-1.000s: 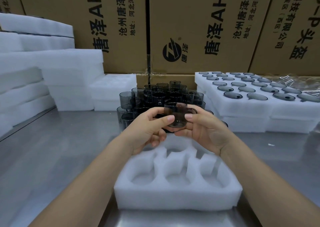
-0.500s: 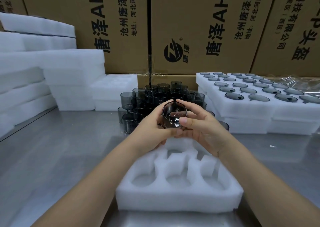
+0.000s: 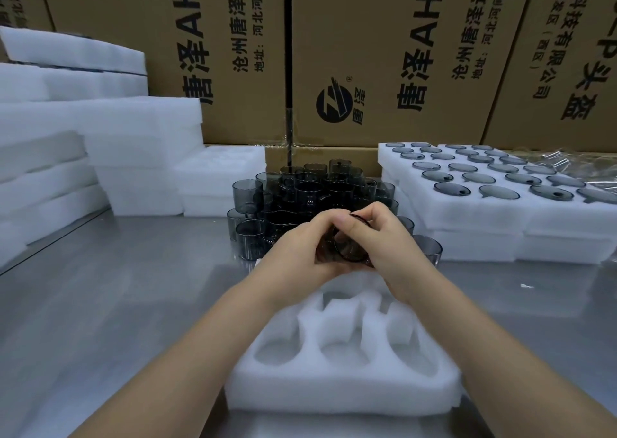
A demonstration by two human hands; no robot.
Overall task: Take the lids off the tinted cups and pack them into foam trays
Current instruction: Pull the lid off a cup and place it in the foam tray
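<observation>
Two hands, left [image 3: 309,249], right [image 3: 387,242], round cup [image 3: 350,254]

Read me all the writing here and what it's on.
"唐泽AH4", top cut off: left box, middle box.
"沧州唐泽通", "地址:河北河间", cut off: both boxes.
"唐泽" beside logo: middle box.
"科技有限公司", "(西区)", "头盔": right box.
Far-left box print: unreadable.
</observation>
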